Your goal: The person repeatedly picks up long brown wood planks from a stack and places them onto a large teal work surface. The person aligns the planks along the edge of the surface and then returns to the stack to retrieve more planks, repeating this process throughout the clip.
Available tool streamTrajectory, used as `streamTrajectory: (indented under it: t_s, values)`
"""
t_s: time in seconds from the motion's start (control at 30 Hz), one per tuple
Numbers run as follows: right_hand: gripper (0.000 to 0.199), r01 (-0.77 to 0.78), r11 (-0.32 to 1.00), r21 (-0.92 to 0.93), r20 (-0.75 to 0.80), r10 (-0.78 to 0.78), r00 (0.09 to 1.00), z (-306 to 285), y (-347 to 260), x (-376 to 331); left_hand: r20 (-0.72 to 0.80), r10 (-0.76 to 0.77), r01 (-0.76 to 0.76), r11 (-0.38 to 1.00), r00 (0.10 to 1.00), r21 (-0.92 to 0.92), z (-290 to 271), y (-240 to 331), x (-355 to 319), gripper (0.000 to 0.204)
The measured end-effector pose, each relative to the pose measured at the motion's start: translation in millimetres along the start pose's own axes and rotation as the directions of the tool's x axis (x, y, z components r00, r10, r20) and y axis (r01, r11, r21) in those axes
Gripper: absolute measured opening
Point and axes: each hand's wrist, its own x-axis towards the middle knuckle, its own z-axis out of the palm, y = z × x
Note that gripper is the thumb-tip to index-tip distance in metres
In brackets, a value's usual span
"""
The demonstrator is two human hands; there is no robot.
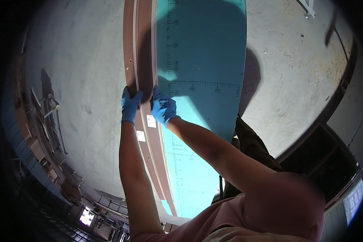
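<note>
Both gloved hands, left hand (130, 105) and right hand (163, 107), clasp brown wooden strips (143, 48).

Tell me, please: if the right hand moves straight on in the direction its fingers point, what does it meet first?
Probably nothing new: the right hand already grips the brown wooden strips, fingers pointing along them. It would slide further along the strips, beside the teal ruled board.

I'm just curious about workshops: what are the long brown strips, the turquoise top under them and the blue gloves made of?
The long brown strips look like wood or wood-look moulding with a smooth reddish-brown finish; drilled holes show along one edge.

The turquoise top looks like a matte painted or laminated board, printed with black ruler marks.

The blue gloves on the left hand and right hand look like thin coated knit or rubber; I can't tell which.
</note>
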Motion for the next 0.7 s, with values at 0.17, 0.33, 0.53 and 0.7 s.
streamTrajectory:
  t_s: [0.17,0.33,0.53,0.7]
  values:
    - [0.051,-0.078,0.996,-0.039,0.248,0.086,0.965,-18.9,15.2,-12.0,-0.025,0.038,-0.036,0.994,0.999,0.108,6.5,-5.3,4.5,0.084]
    - [0.055,0.082,0.996,0.021,0.026,-0.083,0.996,-26.8,113.9,-114.4,-0.27,0.078,0.051,0.896,0.96,0.441,18.5,0.7,-18.3,0.105]
    - [0.04,-0.103,0.989,-0.103,0.164,0.119,0.979,-113.6,243.3,-241.0,-0.242,0.054,0.068,0.88,0.969,0.471,31.6,23.3,-90.7,0.107]
    - [0.046,-0.366,0.928,-0.067,0.081,0.371,0.925,-200.5,297.4,-365.2,-0.102,0.445,-0.372,0.835,0.889,0.404,74.8,19.8,-202.0,0.094]
